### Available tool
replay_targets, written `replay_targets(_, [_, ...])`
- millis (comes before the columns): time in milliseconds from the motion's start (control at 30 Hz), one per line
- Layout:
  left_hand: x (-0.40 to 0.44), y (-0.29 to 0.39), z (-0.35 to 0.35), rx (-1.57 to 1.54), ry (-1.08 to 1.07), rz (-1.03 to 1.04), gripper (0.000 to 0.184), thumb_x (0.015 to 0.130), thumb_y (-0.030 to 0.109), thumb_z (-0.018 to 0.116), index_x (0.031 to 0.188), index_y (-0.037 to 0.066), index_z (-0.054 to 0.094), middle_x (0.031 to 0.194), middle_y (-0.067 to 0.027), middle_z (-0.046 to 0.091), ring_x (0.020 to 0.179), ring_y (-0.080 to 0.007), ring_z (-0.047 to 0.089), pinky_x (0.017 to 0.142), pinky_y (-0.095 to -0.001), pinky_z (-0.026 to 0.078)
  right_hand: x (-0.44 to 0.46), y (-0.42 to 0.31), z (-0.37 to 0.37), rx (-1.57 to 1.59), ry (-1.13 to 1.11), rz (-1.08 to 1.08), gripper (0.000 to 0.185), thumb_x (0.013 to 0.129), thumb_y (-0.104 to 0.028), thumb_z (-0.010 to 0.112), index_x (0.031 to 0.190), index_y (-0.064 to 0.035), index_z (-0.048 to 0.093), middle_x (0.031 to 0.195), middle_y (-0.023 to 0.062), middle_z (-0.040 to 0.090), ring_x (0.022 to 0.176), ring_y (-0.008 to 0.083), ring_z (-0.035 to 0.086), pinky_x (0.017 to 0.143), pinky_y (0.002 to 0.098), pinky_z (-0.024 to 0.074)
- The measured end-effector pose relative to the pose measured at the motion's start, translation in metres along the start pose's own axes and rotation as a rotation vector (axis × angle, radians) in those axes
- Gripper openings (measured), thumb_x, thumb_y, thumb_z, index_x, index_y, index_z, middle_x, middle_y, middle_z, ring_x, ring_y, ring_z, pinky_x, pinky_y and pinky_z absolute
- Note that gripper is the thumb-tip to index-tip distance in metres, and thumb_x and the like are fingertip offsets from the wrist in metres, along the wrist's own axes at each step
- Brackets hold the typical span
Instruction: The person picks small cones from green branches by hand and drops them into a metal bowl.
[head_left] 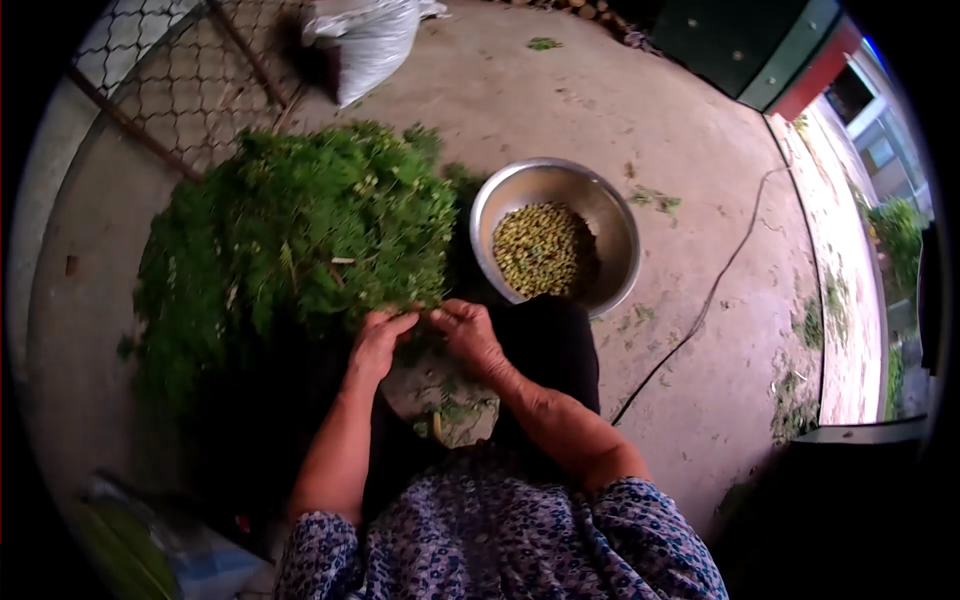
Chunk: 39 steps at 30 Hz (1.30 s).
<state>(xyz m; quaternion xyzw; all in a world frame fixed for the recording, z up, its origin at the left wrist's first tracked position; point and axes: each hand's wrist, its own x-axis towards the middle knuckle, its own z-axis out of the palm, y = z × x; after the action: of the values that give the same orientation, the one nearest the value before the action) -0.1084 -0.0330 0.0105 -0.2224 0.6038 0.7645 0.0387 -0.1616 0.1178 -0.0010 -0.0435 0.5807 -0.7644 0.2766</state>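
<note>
A large heap of feathery green cut plants lies on the left, reaching up to my knees. At its near edge my left hand is closed in a pinch, against the leafy stems. Close beside it, my right hand also has thumb and fingers pressed together. The fingertips almost meet over a thin green sprig, too small to make out well. Just past my right knee stands a metal bowl, partly filled with small yellow-green round fruits or pods.
A white sack stands at the back, next to a wire mesh panel. A dark cable runs over the concrete floor on the right. Loose leaf scraps lie about. A bag is at the lower left.
</note>
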Motion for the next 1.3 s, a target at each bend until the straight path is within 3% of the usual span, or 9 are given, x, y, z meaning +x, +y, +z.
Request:
replay_targets(333, [-0.007,0.009,0.008,-0.09,0.037,0.082,0.021,0.077,0.021,0.065,0.092,0.006,0.065,0.081,0.0021,0.062,0.068,-0.0078,0.051,0.063,-0.0231,0.039,-0.002,-0.005,0.009,-0.021,-0.06,0.059,0.016,0.082,-0.009,0.058,0.068,-0.0027,0.056,0.06,-0.0024,0.053,0.053,0.0045,0.042,0.05,0.0212,0.0361])
replay_targets(400, [-0.009,0.011,0.01,-0.031,0.222,0.053,0.021,0.078,0.022,0.065,0.091,0.005,0.065,0.081,0.0021,0.062,0.072,-0.0091,0.052,0.07,-0.0244,0.04,0.002,0.001,0.008,-0.255,-0.102,0.021,0.015,0.08,-0.011,0.06,0.071,0.001,0.057,0.059,-0.0017,0.052,0.053,0.0057,0.044,0.049,0.0234,0.0376])
replay_targets(567, [-0.005,0.007,0.004,-0.184,0.089,0.14,0.017,0.079,0.015,0.062,0.09,0.002,0.064,0.083,-0.0058,0.065,0.078,-0.0135,0.057,0.078,-0.0267,0.042,-0.005,-0.001,0.021,-0.736,-0.07,-0.252,0.015,0.07,-0.01,0.067,0.073,0.0014,0.059,0.063,0.017,0.055,0.054,0.0279,0.053,0.053,0.0323,0.0427])
replay_targets(667, [-0.009,0.011,0.004,-0.202,0.061,0.142,0.015,0.079,0.012,0.061,0.089,0.001,0.064,0.083,-0.007,0.065,0.077,-0.0138,0.058,0.076,-0.0267,0.043,-0.004,0.006,0.022,-0.806,-0.093,-0.405,0.016,0.073,-0.011,0.066,0.075,0.0028,0.058,0.059,0.0118,0.053,0.054,0.0141,0.049,0.054,0.0303,0.0412])
replay_targets(800, [-0.007,0.01,0.004,-0.334,0.117,0.167,0.01,0.077,0.008,0.062,0.082,0.0,0.063,0.069,-0.003,0.061,0.063,-0.0102,0.053,0.063,-0.0236,0.041,-0.007,-0.009,0.026,-0.734,-0.115,-0.339,0.018,0.075,-0.015,0.066,0.08,0.0016,0.061,0.062,0.0109,0.056,0.057,0.0131,0.053,0.056,0.03,0.0435])
replay_targets(867, [-0.009,0.012,0.004,-0.286,0.121,0.153,0.01,0.078,0.009,0.061,0.082,0.0,0.063,0.067,-0.0022,0.059,0.062,-0.0097,0.051,0.062,-0.0237,0.041,-0.003,-0.013,0.018,-0.73,0.013,-0.198,0.015,0.074,-0.014,0.065,0.076,0.001,0.062,0.067,0.0151,0.06,0.056,0.0231,0.058,0.054,0.0308,0.0444])
replay_targets(933, [-0.009,0.012,0.002,-0.239,0.123,0.128,0.01,0.079,0.009,0.06,0.082,0.0,0.062,0.065,-0.0014,0.057,0.061,-0.0093,0.05,0.061,-0.0238,0.04,0.005,-0.018,0.009,-0.47,0.031,-0.1,0.013,0.08,-0.01,0.06,0.086,0.001,0.061,0.063,0.0022,0.056,0.056,0.0081,0.05,0.05,0.0232,0.0416])
replay_targets(1033, [-0.012,0.018,0.005,-0.252,0.084,0.093,0.012,0.081,0.009,0.056,0.086,0.0,0.062,0.07,-0.0023,0.058,0.061,-0.0093,0.048,0.06,-0.0222,0.038,0.01,-0.033,0.014,-0.083,-0.073,-0.049,0.027,0.079,-0.001,0.058,0.106,-0.0036,0.056,0.086,0.0024,0.056,0.065,0.0067,0.052,0.053,0.0197,0.042])
replay_targets(1300, [-0.012,0.017,0.005,-0.132,-0.007,0.004,0.015,0.081,0.017,0.057,0.086,0.003,0.06,0.069,-0.0009,0.057,0.059,-0.0065,0.048,0.052,-0.0202,0.032,0.015,-0.021,0.011,-0.456,-0.147,-0.227,0.024,0.077,0.004,0.057,0.101,-0.0013,0.058,0.083,0.0062,0.056,0.067,0.011,0.054,0.062,0.0223,0.0454])
